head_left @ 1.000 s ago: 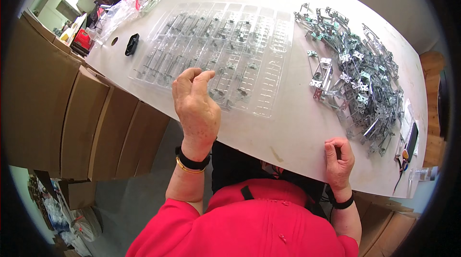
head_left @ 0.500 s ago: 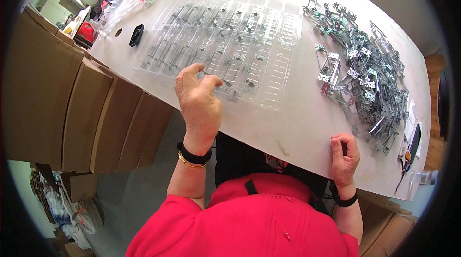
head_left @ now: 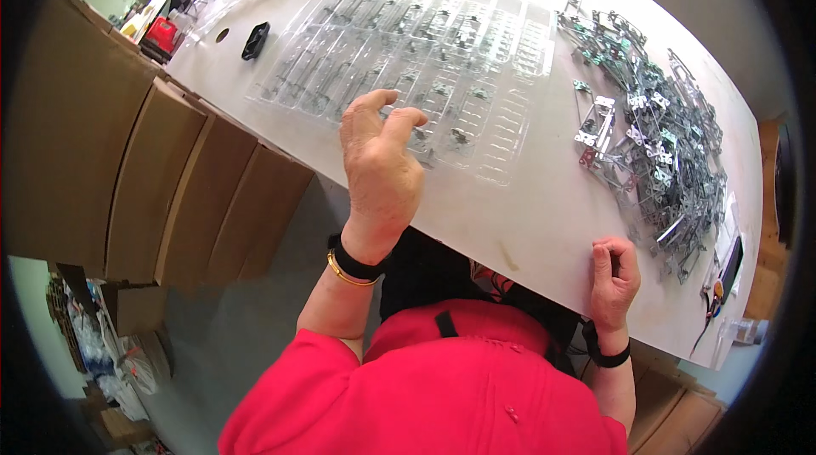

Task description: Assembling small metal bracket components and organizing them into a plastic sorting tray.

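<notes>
One hand, the left (head_left: 380, 168), hovers over a clear tray (head_left: 505, 128).

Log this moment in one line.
Left hand: open, near side of clear tray | Right hand: curled, near edge of table | Tray: holds metal parts | Metal pile: right of tray

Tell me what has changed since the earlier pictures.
The left hand has moved right along the tray's near side; nothing is visibly grasped or let go. The right hand stays curled by the table's near edge; tray, metal pile and black piece stay put.
</notes>
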Demonstrator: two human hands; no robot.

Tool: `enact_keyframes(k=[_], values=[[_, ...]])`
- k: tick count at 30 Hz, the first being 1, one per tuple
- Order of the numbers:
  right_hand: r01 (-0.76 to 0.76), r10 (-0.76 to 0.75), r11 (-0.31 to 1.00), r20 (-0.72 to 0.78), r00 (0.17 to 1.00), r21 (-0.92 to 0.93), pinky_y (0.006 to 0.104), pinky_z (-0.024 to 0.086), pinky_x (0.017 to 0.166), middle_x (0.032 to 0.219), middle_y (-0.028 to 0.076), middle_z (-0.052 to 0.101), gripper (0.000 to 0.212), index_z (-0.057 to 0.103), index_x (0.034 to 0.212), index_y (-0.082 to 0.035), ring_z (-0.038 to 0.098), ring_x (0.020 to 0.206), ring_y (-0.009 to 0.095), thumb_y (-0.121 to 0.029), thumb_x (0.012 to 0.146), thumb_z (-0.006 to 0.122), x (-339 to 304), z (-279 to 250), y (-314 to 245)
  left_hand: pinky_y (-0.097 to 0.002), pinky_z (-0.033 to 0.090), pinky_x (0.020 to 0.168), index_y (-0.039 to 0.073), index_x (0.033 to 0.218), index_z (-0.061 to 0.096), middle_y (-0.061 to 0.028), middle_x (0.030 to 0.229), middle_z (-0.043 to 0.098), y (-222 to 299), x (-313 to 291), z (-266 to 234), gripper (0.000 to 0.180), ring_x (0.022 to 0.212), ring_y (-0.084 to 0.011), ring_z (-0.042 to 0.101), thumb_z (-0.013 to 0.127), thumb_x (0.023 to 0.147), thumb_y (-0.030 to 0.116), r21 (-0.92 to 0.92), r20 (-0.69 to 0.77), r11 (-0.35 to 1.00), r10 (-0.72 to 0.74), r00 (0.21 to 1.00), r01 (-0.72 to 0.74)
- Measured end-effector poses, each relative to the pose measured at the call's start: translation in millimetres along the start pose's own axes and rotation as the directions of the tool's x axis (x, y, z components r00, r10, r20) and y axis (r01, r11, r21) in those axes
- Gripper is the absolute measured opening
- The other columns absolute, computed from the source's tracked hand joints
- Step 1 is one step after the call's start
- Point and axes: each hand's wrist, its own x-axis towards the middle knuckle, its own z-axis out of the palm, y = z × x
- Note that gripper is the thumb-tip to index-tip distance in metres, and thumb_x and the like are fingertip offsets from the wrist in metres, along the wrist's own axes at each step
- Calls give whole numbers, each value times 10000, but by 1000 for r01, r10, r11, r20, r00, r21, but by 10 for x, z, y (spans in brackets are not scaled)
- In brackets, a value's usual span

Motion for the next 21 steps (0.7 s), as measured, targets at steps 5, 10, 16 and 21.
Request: enact_keyframes(k=[5,10,16,21], values=[[32,-32,999,-7,999,-41,240,469,807,1048,18,669,104,638,1038,-32,563,892,84,-105,1080,700,-6,3,17,-469,470,1061,43,1022,781,-219,1237,664,30,9,-34,434,1204,-403,598,548,735,-184,-20,22,999,47,999,-47],[32,-33,998,-17,999,-51,236,469,835,1047,18,667,94,637,1046,-30,567,915,85,-97,1085,690,4,10,39,-492,462,1074,44,1051,785,-243,1254,661,7,59,16,444,1217,-433,592,537,747,-165,-91,69,994,64,996,-58],[64,-66,996,-23,998,-61,232,469,828,1042,2,658,92,638,1047,-34,556,910,75,-100,1089,687,24,13,81,-513,451,1106,40,1090,792,-290,1304,648,-25,120,110,422,1276,-455,582,540,798,-131,-181,141,983,56,988,-30],[33,-34,999,-25,999,-43,220,462,818,1036,-3,651,109,638,1038,-36,551,910,69,-113,1084,700,30,-10,103,-514,443,1138,32,1115,797,-331,1347,629,18,142,196,305,1328,-465,570,595,903,-52,-176,175,983,85,981,-54]])
